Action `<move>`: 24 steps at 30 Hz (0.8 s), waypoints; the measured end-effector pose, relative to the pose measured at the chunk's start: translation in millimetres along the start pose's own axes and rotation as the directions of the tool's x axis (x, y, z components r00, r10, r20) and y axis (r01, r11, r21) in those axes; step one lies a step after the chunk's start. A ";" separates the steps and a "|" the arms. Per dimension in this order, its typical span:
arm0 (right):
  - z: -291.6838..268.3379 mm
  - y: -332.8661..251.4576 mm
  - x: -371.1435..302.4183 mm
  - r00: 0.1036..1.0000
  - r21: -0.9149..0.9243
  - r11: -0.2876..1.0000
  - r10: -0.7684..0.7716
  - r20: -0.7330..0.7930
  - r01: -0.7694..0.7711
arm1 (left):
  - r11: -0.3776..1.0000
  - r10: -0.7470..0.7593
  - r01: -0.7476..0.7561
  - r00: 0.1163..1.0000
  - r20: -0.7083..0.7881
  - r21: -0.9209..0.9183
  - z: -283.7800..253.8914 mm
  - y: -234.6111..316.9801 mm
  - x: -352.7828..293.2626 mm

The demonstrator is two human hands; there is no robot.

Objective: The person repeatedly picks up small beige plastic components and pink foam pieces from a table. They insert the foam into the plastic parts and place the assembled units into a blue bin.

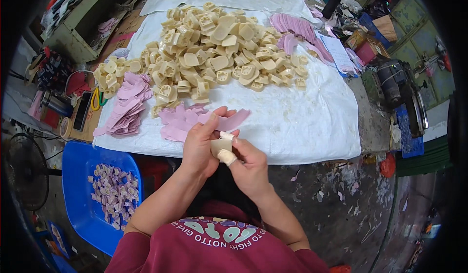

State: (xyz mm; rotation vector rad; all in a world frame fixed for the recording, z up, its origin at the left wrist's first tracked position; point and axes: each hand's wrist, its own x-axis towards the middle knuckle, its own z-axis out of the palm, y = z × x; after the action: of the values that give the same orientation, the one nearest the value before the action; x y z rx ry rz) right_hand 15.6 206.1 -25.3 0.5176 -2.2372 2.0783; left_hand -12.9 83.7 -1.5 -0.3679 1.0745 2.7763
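Note:
Near the front edge of the table, my left hand [197, 144] is closed around a small cream plastic shoe heel [221, 149]. A curved pink strip [234, 121] sticks out to the right from behind the fingers of that hand, seemingly held between them. My right hand [251, 168] pinches the heel from the right, with pale wrappings on its thumb and a finger. Just left of my hands lies a loose stack of pink strips [174, 123]. Beyond, a large heap of similar cream heels [214, 49] covers the middle of the table.
White sheeting [312, 127] covers the table. More pink strips [127, 105] lie at the left, others [295, 27] at the far right. A blue tub [78, 195] at lower left holds pink-and-cream pieces. A black machine [397, 93] stands right, a fan [27, 170] left.

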 end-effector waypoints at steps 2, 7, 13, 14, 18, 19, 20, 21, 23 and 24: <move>-14.0 -18.0 -5.2 0.994 0.138 0.990 0.051 -0.097 -0.038 | 0.998 0.023 -0.023 1.000 0.012 0.054 -1.3 -4.1 -5.4; -49.0 -38.4 -6.3 0.867 -0.401 0.830 -0.476 -0.146 0.388 | 0.998 0.000 -0.007 0.992 0.123 0.062 20.6 -4.4 -28.6; -68.0 -40.0 -18.4 0.810 -0.291 0.823 -0.551 -0.201 0.488 | 0.992 0.013 -0.042 0.972 0.234 0.118 49.0 -15.9 -49.4; -71.6 -42.4 -20.6 0.814 -0.278 0.832 -0.541 -0.211 0.481 | 0.992 0.016 -0.045 0.970 0.241 0.119 52.1 -18.1 -51.3; -84.5 -48.1 -23.8 0.805 -0.356 0.800 -0.566 -0.178 0.484 | 0.987 0.030 -0.072 0.962 0.271 0.146 61.7 -27.2 -56.4; -87.4 -49.1 -25.9 0.808 -0.359 0.805 -0.559 -0.186 0.473 | 0.985 0.031 -0.078 0.959 0.280 0.156 63.9 -29.4 -57.3; -90.0 -49.3 -27.1 0.812 -0.361 0.809 -0.551 -0.194 0.463 | 0.986 0.032 -0.077 0.959 0.283 0.151 66.2 -30.8 -58.7; -93.5 -48.2 -28.5 0.808 -0.360 0.808 -0.555 -0.197 0.466 | 0.987 0.026 -0.071 0.957 0.288 0.145 68.7 -33.3 -60.2; -99.4 -45.5 -30.3 0.802 -0.358 0.806 -0.561 -0.206 0.472 | 0.991 0.010 -0.049 0.954 0.299 0.125 71.9 -37.8 -61.9; -102.4 -45.8 -31.2 0.800 -0.388 0.792 -0.569 -0.192 0.471 | 0.993 -0.003 -0.032 0.951 0.309 0.109 72.3 -39.0 -62.1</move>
State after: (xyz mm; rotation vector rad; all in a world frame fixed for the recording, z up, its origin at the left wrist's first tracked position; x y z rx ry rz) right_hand 37.8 310.7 20.9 0.6552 -1.9077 1.3733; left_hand 42.5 158.6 42.3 0.0885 1.1486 2.6497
